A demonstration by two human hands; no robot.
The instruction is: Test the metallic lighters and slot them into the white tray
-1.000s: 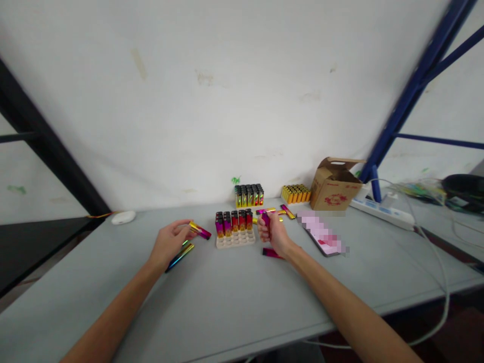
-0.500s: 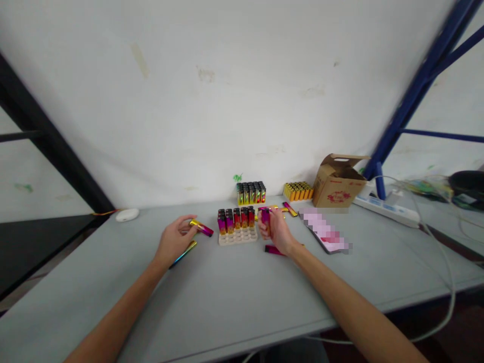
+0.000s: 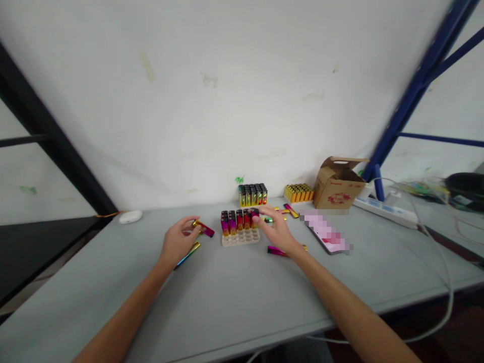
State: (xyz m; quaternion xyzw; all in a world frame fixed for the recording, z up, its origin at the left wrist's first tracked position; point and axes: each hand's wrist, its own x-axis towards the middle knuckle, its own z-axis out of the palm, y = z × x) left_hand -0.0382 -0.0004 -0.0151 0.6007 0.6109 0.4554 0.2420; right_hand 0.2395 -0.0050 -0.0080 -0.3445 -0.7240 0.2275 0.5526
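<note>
Pinched in my left hand is a shiny gold-to-magenta lighter, tilted, its dark end pointing right. My right hand has its thumb and fingers on a purple-red lighter at the right end of a pale tray with round holes. Several purple and red lighters with black tops stand upright in the tray's back rows; its front holes show. Below my left hand lies a blue-green-gold lighter. A magenta lighter rests under my right wrist, partly hidden.
Behind stand a block of black-topped lighters and a block of yellow ones. Loose lighters lie near a phone. A cardboard box, a power strip and cables are at right; a white case is at left.
My right hand has moved left with its lighter, from beside the tray to the tray's right end. My left hand still holds its lighter. The view has shifted slightly.
</note>
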